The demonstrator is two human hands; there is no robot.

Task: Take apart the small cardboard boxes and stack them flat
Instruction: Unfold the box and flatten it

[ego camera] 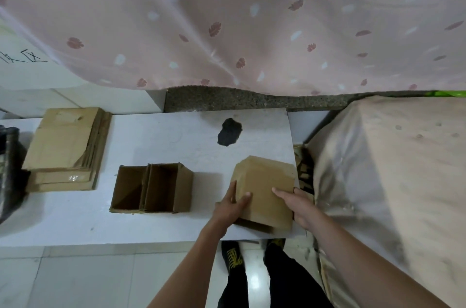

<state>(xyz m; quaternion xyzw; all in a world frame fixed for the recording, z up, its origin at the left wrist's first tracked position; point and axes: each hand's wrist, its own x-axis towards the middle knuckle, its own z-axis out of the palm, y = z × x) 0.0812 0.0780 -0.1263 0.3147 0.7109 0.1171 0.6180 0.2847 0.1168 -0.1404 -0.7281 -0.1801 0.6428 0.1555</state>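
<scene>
Hidden or unclear: the near underside of the held box (264,189) is partly covered by both hands; a flap appears to hang below it, though shadow makes this uncertain. A dark object at the far left edge is cut off by the frame and cannot be identified.
Held box: closed brown cardboard, plain faces, tilted, at the right end of the white table (164,136), close to its right edge.
Left hand (233,203): grips the box's left side, fingers (233,191) curled along the side wall, thumb laid across the top face.
Right hand (300,206): grips the box's right side, thumb on the top face, remaining fingers wrapped around the right wall and out of sight.
Open boxes (151,188): two brown boxes, tops open, touching side by side at mid-table, well left of the held box.
Flat stack (66,148): flattened cardboard sheets piled at the left end of the table, edges staggered.
Dark patch (229,131): black mark on the table surface behind the held box.
Surroundings: pink patterned curtain (227,20) behind the table; cloth-covered object (390,169) just right of it.
</scene>
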